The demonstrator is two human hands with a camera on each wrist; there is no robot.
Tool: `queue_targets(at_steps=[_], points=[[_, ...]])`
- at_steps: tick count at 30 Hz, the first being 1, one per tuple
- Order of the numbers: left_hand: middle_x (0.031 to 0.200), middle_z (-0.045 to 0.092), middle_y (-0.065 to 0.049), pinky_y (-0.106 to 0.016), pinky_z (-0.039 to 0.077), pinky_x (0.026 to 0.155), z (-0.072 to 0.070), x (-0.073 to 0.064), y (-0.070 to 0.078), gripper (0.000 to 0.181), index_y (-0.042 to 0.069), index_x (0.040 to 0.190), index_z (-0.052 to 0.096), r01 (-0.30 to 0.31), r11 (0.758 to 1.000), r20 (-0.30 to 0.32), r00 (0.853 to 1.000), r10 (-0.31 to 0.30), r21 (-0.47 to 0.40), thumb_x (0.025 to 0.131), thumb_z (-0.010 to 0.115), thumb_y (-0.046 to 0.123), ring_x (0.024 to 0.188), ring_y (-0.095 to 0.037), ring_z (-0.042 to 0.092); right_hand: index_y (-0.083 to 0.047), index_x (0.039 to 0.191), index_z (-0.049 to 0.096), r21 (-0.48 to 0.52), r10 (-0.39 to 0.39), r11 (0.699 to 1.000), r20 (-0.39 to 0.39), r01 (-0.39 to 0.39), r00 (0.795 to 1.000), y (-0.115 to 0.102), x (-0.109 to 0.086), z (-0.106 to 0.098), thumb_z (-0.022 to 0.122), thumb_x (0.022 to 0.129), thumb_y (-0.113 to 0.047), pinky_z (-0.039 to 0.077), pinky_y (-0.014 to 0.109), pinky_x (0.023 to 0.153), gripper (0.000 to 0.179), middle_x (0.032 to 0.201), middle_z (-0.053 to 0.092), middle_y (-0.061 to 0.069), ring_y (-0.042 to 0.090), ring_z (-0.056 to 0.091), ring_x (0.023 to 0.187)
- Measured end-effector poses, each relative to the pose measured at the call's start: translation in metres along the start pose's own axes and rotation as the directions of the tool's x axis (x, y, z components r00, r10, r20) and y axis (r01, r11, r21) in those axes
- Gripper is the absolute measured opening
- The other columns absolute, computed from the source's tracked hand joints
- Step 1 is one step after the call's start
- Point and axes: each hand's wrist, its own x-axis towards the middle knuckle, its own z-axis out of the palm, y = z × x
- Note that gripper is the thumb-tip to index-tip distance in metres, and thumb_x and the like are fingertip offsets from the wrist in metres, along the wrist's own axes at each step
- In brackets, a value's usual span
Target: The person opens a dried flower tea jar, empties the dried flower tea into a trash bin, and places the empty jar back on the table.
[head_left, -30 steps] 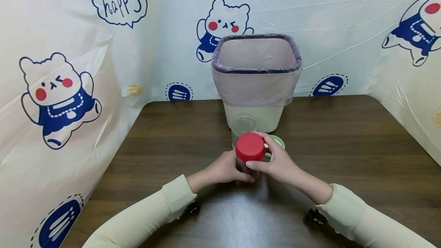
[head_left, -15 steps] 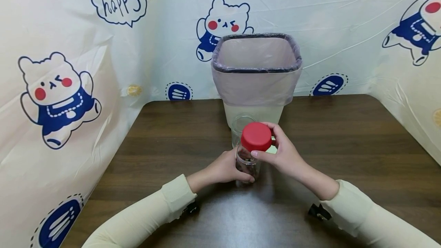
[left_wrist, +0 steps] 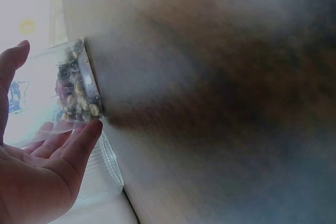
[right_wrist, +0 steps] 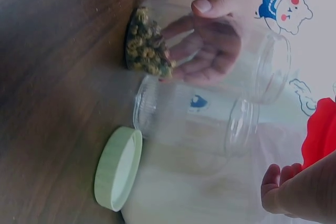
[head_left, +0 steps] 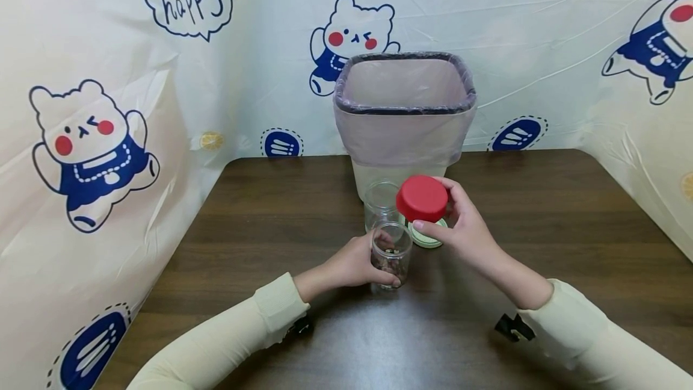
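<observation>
My left hand (head_left: 354,263) grips a clear jar (head_left: 399,260) that stands uncovered on the table. Dried flower buds (right_wrist: 148,45), yellowish and dark, fill its bottom part; they also show in the left wrist view, where the fingers (left_wrist: 79,153) curl round the jar's side. In the head view my right hand (head_left: 465,227) holds a red screw lid (head_left: 422,197) by its edge, up to the right of the jar's mouth. Behind the gripped jar is a second clear jar (right_wrist: 189,116) with nothing visible inside. A pale green lid (right_wrist: 118,169) lies on the table beside it.
A pale bin (head_left: 400,176) lined with a translucent purple bag stands behind the jars at the table's back. The dark wooden table (head_left: 260,209) is bordered by a printed cloth backdrop (head_left: 271,47) at the back and sides.
My right hand has lifted the red lid off the jar and carried it up and to the right, exposing the jar's mouth. The left hand has stayed on the jar.
</observation>
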Motion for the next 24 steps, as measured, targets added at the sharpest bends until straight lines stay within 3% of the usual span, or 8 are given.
queue_targets(at_steps=[12, 24], points=[[0.111, 0.066, 0.003, -0.024, 0.048, 0.082, 0.001, 0.000, 0.000, 0.062, 0.015, 0.116, 0.053, -0.003, 1.000, -0.002, 1.000, 0.003, 0.012, 0.068, 0.090, 0.029, 0.094, -0.006, 0.061, -0.007, 0.142, 0.037, 0.025, -0.008, 1.000, -0.128, 0.011, 0.992, 0.002, 0.000, -0.016, 0.071, 0.084, 0.003, 0.045, 0.023, 0.087, 0.068, 0.132, 0.051, 0.005, 0.019, 0.050, 0.115], [0.110, 0.067, 0.002, -0.026, 0.048, 0.084, 0.001, 0.000, 0.002, 0.063, 0.012, 0.116, 0.056, -0.011, 0.999, -0.015, 1.000, 0.012, 0.038, 0.067, 0.090, 0.031, 0.096, -0.007, 0.061, -0.003, 0.139, 0.038, 0.056, 0.018, 0.998, -0.221, -0.006, 0.975, 0.007, -0.002, -0.034, 0.067, 0.087, 0.002, 0.044, 0.019, 0.085, 0.060, 0.127, 0.051, 0.002, 0.016, 0.050, 0.112]])
